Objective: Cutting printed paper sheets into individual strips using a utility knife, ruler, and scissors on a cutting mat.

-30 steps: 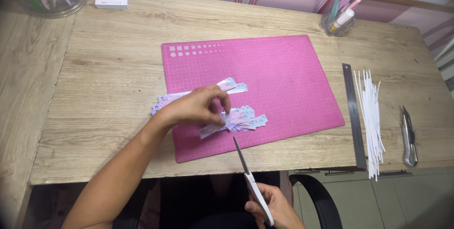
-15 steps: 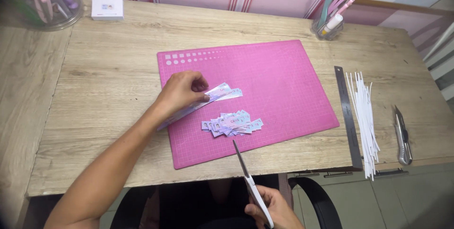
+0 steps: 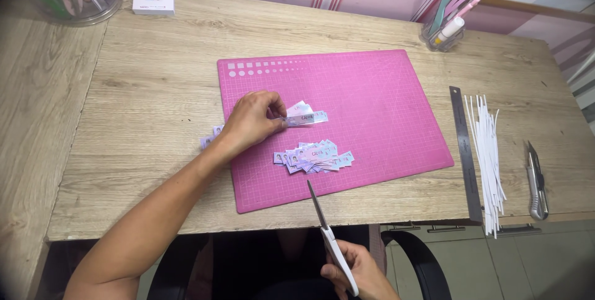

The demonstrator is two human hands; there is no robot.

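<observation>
Left hand (image 3: pixel 251 120) pinches pale printed paper strips (image 3: pixel 304 117); right hand (image 3: pixel 356 272) grips closed scissors (image 3: pixel 325 229); clear cup (image 3: pixel 441 35) holds pens

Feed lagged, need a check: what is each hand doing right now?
Left hand: closed on a stack of paper strips over the pink cutting mat.
Right hand: closed on the scissors, blades shut.

The left hand (image 3: pixel 253 121) rests knuckles-up on the pink cutting mat (image 3: pixel 384 95), forearm outstretched, while the right hand (image 3: pixel 359 273) sits fisted just below the mat's near edge.
</observation>
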